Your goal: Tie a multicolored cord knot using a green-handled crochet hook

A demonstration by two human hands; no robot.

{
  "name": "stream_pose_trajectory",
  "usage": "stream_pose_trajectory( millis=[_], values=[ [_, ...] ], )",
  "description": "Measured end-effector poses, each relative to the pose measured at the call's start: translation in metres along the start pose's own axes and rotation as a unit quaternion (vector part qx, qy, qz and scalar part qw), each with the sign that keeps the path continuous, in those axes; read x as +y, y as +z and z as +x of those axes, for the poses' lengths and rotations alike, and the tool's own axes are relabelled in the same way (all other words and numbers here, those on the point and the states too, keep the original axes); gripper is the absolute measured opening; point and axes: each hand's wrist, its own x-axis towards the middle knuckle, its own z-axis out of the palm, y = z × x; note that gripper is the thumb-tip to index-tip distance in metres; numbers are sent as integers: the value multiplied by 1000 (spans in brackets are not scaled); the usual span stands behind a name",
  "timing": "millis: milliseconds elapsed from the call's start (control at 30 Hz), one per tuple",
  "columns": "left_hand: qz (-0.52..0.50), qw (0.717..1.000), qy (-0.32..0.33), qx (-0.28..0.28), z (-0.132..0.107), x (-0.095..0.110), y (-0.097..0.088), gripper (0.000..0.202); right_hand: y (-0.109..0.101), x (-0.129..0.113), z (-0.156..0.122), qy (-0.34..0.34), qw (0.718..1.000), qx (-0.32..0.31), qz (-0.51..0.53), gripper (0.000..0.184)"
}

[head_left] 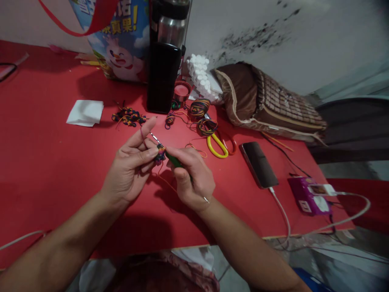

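Note:
My left hand [130,166] pinches a small multicoloured crochet piece [161,154] between thumb and fingers, its index finger raised with a strand of yarn running over it. Wrapped in my right hand [194,178] is a crochet hook with a green handle [173,159]. The hook's metal shaft [154,137] passes by the top of the crochet piece and points up to the left. An orange strand [166,180] hangs below the piece. Past my fingers lie a finished-looking dark and orange crochet piece [129,116] and a ball of multicoloured yarn [199,108].
Scissors with yellow and red handles [217,147] lie right of my hands. A black phone [164,77] stands against a bottle [172,24]; another phone [259,164] lies plugged in near a purple box [306,194]. A white paper square [85,112] and a printed bag [121,48] are left.

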Motion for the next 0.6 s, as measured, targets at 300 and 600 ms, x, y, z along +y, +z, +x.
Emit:
stream_pose_trajectory(
  millis=[300,600],
  values=[
    [46,997,60,0,1,5,-3,48,-6,-3,0,28,999,8,32,34],
    [63,995,82,11,2,5,-4,50,-9,-2,1,26,999,2,33,31]
  ],
)
